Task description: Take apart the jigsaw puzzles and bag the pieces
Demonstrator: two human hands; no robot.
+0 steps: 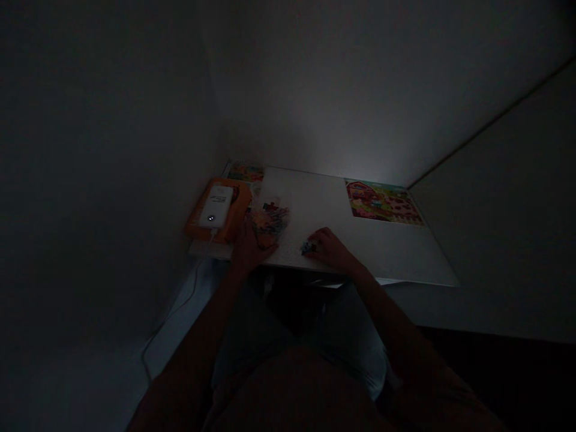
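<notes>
**Two points of contact on one white bench (310, 192)**

The left hand (246, 245) has its fingers and thumb spread about a clear plastic bag of multicoloured puzzle pieces (275, 223), perhaps to steady it; whether they grip, I cannot tell. Near the front edge, the right hand (330, 248) curls its fingers nearly closed, pinching a small pale-and-dark cluster (308, 246). A white rectangular device (216, 207) lies on an orange box (242, 207), probably to save bench space. One colourful picture sheet (382, 203) lies flat, well apart.

1 clear plastic bag (282, 203) of multicoloured puzzle pieces (270, 223) lies slumped, left of a small pale-and-dark cluster (308, 246).
</notes>
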